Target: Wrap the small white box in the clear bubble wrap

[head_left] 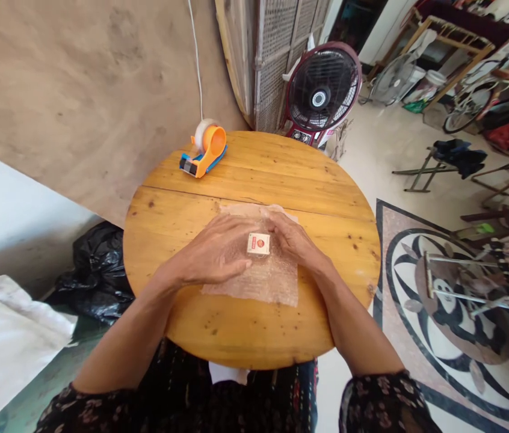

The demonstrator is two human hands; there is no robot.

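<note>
A sheet of clear bubble wrap lies flat in the middle of a round wooden table. On it sits a small box with a white label and a red mark. My left hand rests palm down on the wrap, fingers stretched out, its fingertips touching the box's left side. My right hand lies against the box's right side, fingers curled round its far edge. The box is pressed between both hands.
An orange and blue tape dispenser stands at the table's far left edge. A red-rimmed floor fan stands behind the table. A black plastic bag lies on the floor to the left. Folding frames and clutter fill the right.
</note>
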